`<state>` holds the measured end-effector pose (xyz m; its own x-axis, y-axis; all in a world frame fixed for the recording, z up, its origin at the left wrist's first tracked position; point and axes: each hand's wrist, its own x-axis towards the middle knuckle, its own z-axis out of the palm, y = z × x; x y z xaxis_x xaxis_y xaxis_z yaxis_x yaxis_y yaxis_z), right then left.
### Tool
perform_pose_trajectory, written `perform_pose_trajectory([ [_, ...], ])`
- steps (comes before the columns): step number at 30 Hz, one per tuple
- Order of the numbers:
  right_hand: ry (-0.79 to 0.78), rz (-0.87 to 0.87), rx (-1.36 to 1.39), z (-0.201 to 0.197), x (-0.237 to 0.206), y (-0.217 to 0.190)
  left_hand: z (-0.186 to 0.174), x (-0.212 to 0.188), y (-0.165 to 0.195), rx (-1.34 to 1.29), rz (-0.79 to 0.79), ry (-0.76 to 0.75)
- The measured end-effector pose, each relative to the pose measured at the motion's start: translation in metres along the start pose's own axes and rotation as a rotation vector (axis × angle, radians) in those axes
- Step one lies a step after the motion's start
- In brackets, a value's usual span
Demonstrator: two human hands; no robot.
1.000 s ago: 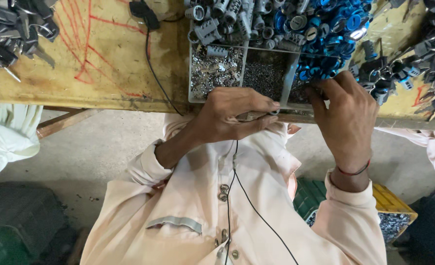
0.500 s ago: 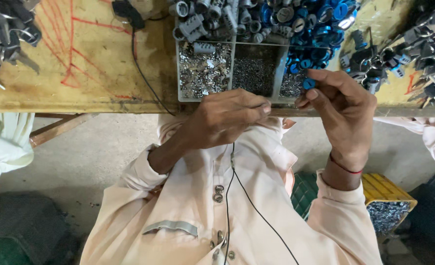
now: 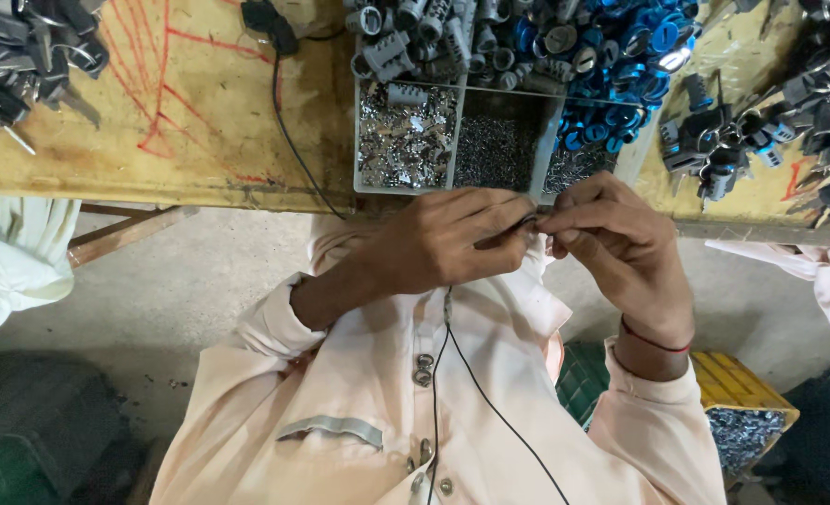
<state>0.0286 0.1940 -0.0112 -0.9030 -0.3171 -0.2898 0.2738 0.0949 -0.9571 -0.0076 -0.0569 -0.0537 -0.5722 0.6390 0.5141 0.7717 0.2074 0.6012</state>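
My left hand [image 3: 448, 241] and my right hand [image 3: 616, 245] meet fingertip to fingertip just below the bench edge, pinching a small dark metal part [image 3: 530, 221] between them. The part is mostly hidden by my fingers. Right above them sits a clear divided tray [image 3: 370, 183] with compartments of small silver metal pieces and fine dark bits. Behind the tray lie heaps of grey cylinders [image 3: 415, 33] and blue ring-shaped parts [image 3: 635, 56].
The yellow wooden bench [image 3: 181, 122] carries red scribbles, a black cable [image 3: 289, 131], and piles of dark metal parts at the left [image 3: 17, 47] and right [image 3: 789, 112]. A yellow crate [image 3: 742, 411] of metal bits sits on the floor. White cloth [image 3: 13, 262] hangs at the left.
My right hand has come down from the tray's edge to meet the left hand. Both hands now close together on the small part below the bench edge.
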Motion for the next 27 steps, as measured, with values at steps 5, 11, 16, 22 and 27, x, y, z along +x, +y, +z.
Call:
perform_pose_trajectory([
  [5, 0.124, 0.174, 0.215, 0.003, 0.005, 0.007, 0.002, -0.001, 0.0, 0.022, 0.009, 0.043],
  [11, 0.088, 0.135, 0.252, 0.001, 0.008, 0.015, 0.002, -0.001, 0.001, 0.067, 0.034, 0.027],
  [16, 0.075, 0.141, 0.284, -0.002, 0.009, 0.019, -0.002, -0.003, 0.0, 0.093, 0.031, 0.014],
  [22, 0.042, 0.14, 0.285, -0.007, 0.009, 0.019, -0.004, -0.001, -0.002, 0.119, 0.046, 0.012],
  [27, -0.003, 0.16, 0.207, -0.005, 0.011, 0.013, -0.006, 0.0, -0.002, 0.118, 0.065, 0.01],
])
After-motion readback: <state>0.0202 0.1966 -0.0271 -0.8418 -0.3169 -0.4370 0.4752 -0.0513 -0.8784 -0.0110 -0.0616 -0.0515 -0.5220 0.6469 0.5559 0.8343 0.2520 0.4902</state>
